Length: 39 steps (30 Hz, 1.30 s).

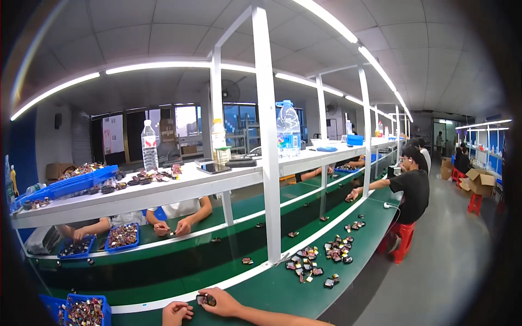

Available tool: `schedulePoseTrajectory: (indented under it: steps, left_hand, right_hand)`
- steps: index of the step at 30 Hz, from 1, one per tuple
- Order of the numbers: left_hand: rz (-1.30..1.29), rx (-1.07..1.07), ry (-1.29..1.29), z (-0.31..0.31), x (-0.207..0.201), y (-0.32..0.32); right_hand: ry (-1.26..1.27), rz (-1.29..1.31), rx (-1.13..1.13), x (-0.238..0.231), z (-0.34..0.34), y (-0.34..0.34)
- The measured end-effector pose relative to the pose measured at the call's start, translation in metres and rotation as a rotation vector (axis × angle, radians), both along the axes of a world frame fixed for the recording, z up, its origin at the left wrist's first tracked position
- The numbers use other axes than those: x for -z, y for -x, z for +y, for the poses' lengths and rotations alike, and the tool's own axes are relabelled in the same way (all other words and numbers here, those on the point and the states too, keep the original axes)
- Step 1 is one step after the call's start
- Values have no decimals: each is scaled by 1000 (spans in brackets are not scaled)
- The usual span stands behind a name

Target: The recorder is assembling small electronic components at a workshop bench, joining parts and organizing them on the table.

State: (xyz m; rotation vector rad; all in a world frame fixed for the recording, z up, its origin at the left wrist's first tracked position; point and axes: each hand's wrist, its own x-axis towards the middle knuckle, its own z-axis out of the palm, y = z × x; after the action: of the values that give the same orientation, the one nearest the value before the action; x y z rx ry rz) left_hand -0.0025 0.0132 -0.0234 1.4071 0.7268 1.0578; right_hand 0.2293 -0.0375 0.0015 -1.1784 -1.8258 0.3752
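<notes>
Over the green desk [296,300], right of the blue bin [107,312], the right hand [224,302] clamps its fingers on a small dark part [204,299]; the left hand [176,314], nearer the bin, curls, its grip unclear.

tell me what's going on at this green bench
A person at the green bench holds a small dark-framed part in the right hand. The left hand is curled close by; whether it holds anything is unclear. Loose parts lie in clusters farther right, and a blue bin of small parts sits at lower left. Across the belt, a co-worker's hands handle something too small to make out.
</notes>
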Motion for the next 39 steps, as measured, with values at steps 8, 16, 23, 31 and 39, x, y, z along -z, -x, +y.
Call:
schedulePoseTrajectory:
  steps: [8,16,23,31,39]
  left_hand:
    - [-94,224,281,19,4,11]
    - [-59,238,317,-5,-20,11]
    - [-126,183,283,-2,-20,6]
    - [-145,279,284,-9,-23,13]
    - [-148,232,301,-24,-32,8]
  right_hand:
    - [-113,-22,-283,-10,10,36]
    - [-144,-81,-382,0,10,30]
    - [-180,-85,-192,-3,3,28]
    - [-163,-21,-123,-12,-11,35]
    - [-169,-16,-103,-15,-20,31]
